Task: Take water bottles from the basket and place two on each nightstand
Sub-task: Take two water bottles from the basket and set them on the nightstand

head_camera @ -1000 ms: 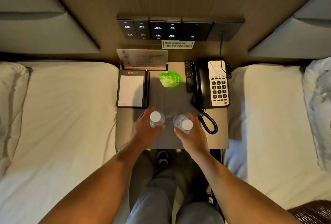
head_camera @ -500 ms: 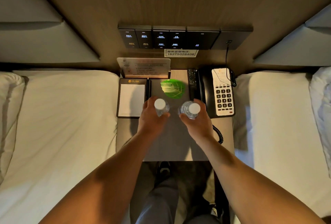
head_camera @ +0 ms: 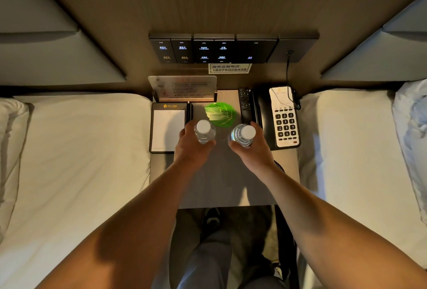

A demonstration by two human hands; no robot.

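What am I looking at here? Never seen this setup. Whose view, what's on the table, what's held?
No machine: a person wears a head camera that looks down at their own bare arms. The one view shows a nightstand between two beds. On it lie a notepad, a green leaf-shaped card, a remote and a phone. The left hand grips one water bottle and the right hand grips another water bottle, both upright with white caps.
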